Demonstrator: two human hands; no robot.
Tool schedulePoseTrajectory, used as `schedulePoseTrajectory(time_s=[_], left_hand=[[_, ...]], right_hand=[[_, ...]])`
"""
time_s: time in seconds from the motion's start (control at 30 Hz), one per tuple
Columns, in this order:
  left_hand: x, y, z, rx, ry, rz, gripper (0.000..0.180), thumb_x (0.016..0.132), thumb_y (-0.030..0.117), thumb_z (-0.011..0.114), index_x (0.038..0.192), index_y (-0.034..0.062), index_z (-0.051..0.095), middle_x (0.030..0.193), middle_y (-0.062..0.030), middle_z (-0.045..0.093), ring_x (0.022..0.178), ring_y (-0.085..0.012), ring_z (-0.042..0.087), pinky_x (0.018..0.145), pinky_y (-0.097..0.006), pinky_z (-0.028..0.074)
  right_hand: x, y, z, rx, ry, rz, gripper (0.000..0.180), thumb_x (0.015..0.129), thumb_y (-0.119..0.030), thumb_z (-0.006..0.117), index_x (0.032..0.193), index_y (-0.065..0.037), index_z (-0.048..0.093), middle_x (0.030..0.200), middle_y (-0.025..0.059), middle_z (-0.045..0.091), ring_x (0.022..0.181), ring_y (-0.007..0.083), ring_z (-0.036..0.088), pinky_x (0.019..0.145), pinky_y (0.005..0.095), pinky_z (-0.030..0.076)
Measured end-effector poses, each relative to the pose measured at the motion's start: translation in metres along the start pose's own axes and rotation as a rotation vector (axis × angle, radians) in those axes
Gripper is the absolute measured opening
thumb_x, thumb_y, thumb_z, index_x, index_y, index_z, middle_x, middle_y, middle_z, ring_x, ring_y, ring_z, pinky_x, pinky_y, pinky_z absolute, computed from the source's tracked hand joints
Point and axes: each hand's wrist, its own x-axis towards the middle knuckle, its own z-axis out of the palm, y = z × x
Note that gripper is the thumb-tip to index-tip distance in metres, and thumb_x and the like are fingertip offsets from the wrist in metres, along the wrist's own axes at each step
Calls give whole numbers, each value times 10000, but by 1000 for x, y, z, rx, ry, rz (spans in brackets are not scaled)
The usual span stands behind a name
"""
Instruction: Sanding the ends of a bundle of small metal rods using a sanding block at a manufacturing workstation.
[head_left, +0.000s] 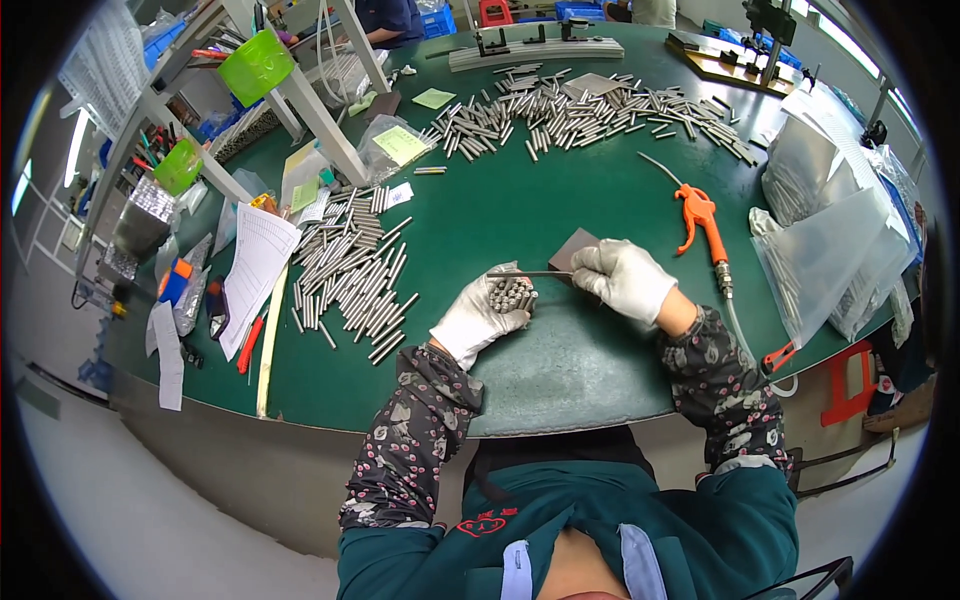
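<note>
My left hand, in a white glove, is closed around a bundle of short metal pins, their ends turned up. My right hand, also gloved, pinches a thin dark rod that reaches left across the top of the bundle. Whether the rod touches the pins I cannot tell. Behind the right fingers a brown square sheet or block shows in part. To the left of my left hand lies a loose pile of metal pins, and a larger pile spreads along the far side.
An orange air blow gun with its hose lies on the green table at the right. Clear plastic bags stand beyond it. Papers, a red-handled tool and a shelf frame take up the left. A metal rail sits at the back.
</note>
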Motion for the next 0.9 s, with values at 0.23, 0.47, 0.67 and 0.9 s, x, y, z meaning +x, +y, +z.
schedulePoseTrajectory(time_s=[0.23,0.47,0.67,0.9], left_hand=[[-4,4,2,107,43,15,442,651,-89,626,1053,28,485,843,-1,552,757,-80,531,694,-208,450],[-4,6,1,17,44,-39,490,626,-83,677,1065,25,490,861,0,546,787,-85,530,727,-208,449],[0,2,-6,125,-27,-69,567,633,-112,655,1140,22,439,870,-11,552,784,-89,536,722,-209,451],[-2,2,0,-110,22,-70,517,635,-120,641,1094,41,465,854,-11,558,774,-86,537,717,-212,452]], right_hand=[[34,1,-10,110,-294,241,381,740,-416,591,826,-53,667,692,138,627,637,283,600,644,329,480],[51,24,-8,165,-381,155,381,730,-428,597,808,-62,669,702,153,623,633,257,601,637,317,477],[45,28,-16,256,-197,57,272,748,-307,609,782,-42,663,675,134,618,591,232,583,597,294,469],[47,42,-8,162,-286,59,277,744,-323,623,793,-54,667,673,134,613,602,240,581,622,304,464]])
